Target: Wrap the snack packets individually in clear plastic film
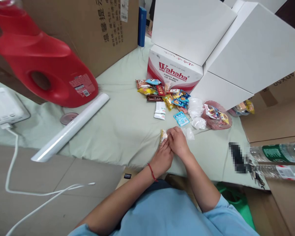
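A small snack packet [163,135], yellow and clear, lies at the table's front part under my fingertips. My left hand [163,156], with a red cord on its wrist, has its fingers closed around the packet's near end. Pressed against it, my right hand [178,140] pinches at the packet's right side; the fingers partly hide the grip. Just past my right hand is a crumpled clear plastic piece [188,133]. A light-blue packet [181,118] lies farther back, near white sachets [160,110] and a pile of wrapped snacks [169,97].
A pink bowl [218,126] with snacks and clear plastic cups [196,107] stand right of the pile. Behind is a Wahaba-labelled box [173,70]. A red jug [64,78] and a white roll [71,127] are at left; plastic bottles [280,152] lie at right.
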A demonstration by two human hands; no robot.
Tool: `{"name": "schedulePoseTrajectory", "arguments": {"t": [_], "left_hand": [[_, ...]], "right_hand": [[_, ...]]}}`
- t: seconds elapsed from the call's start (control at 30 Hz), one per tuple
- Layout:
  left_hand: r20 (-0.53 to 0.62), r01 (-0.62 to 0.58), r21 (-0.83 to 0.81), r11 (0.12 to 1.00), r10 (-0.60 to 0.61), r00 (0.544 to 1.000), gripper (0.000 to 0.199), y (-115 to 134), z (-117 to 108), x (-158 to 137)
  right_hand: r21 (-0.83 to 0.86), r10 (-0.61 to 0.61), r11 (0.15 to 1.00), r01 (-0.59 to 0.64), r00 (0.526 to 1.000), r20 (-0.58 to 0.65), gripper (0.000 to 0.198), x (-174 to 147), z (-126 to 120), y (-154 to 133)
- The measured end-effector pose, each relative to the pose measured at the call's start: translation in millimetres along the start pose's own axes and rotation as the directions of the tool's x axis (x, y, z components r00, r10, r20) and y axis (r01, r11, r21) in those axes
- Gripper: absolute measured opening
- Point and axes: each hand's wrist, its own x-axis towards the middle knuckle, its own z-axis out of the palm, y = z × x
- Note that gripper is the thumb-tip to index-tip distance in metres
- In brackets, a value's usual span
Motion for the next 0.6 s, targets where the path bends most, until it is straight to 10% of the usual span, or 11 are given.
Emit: {"name": "schedulePoseTrajectory", "arguments": {"t": [0.2, 0.43, 0.6], "left_hand": [[-0.293, -0.022, -0.177, 0.984, -0.031, 0.956, 0.04, 8.2, -37.3, -11.1], [-0.43, 0.275, -0.182, 0.944, -0.328, 0.841, 0.026, -1.8, -63.6, -45.8], [-0.467, 0.223, -0.056, 0.973, -0.223, 0.855, 0.024, -20.6, -79.4, -52.7]], "right_hand": [[0.093, -0.026, 0.995, 0.027, 1.0, -0.017, 0.032, -17.1, -2.8, -9.1], [-0.105, -0.064, 0.993, 0.059, 0.997, -0.043, 0.061, -34.7, 22.5, -14.3], [-0.029, -0.031, 0.999, 0.027, 0.993, -0.116, 0.041, -30.1, 13.0, -5.0]]}}
